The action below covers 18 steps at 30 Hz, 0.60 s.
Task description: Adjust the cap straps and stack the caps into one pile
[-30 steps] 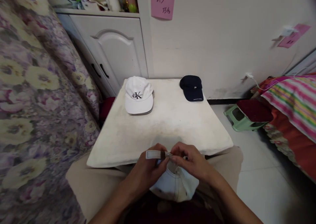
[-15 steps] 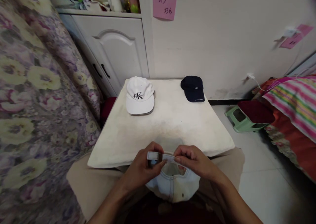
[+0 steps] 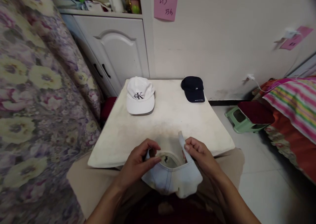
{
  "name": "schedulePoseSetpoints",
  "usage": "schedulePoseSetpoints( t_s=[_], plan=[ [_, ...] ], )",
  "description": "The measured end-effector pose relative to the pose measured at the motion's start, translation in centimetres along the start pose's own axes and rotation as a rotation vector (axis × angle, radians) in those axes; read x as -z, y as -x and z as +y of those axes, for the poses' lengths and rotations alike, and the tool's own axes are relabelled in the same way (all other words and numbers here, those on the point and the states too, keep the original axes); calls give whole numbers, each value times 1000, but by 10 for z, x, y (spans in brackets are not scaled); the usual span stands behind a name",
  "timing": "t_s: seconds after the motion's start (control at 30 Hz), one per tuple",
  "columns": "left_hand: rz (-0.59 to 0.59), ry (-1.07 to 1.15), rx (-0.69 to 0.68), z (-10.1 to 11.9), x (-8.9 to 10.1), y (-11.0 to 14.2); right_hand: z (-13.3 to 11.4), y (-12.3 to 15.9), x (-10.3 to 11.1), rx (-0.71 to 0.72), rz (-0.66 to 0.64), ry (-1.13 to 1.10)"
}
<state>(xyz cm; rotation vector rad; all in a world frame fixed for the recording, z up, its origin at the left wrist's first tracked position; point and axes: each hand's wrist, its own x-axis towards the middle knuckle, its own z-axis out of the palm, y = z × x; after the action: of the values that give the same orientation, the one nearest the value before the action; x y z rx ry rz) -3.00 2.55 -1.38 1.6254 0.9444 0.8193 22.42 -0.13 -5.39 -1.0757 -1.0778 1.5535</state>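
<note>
A pale blue cap [image 3: 170,181] is held low in front of me, its rear opening facing up and a small dark mark showing inside. My right hand [image 3: 198,153] pinches the cap's loose adjusting strap [image 3: 183,141], whose free end points up. At the opening's left side, my left hand [image 3: 142,161] curls around the cap's edge near the short strap piece, with thumb tip and index fingertip apart. Part of this edge is hidden by the fingers. Farther off, a white cap [image 3: 140,95] with black letters and a navy cap [image 3: 194,89] rest on the table.
The low table [image 3: 165,115] has a cream cover and meets the wall at its back. A floral curtain [image 3: 46,118] hangs at left beside a white cabinet [image 3: 118,49]. Right of the table are a green stool [image 3: 243,118] and a bed with a striped cover [image 3: 296,99].
The strap across the back of the pale blue cap has come apart. My right hand has moved right with the loose end, and the fingertips of my left hand have spread.
</note>
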Motion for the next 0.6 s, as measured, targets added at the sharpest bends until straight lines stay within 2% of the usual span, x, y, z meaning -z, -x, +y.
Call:
schedulePoseSetpoints(
  t_s=[0.1, 0.2, 0.37, 0.47, 0.53, 0.6],
  plan=[
    [-11, -14, 26, -1, 1, -3, -1, 0, -2, -6, 43, -184],
    [6, 25, 71, -3, 0, -6, -3, 0, -3, -7, 15, -237],
    [132, 56, 111, -7, -4, -9, -5, 7, 6, -30, -224, -84],
    [169, 63, 138, -8, -6, -11, -2, 15, 14, -99, -374, -28],
    [173, 69, 142, -8, -6, -12, 2, 19, 17, -140, -407, -6],
    [174, 85, 138, -7, -6, -13, 4, 21, 19, -144, -382, 0]
  ],
)
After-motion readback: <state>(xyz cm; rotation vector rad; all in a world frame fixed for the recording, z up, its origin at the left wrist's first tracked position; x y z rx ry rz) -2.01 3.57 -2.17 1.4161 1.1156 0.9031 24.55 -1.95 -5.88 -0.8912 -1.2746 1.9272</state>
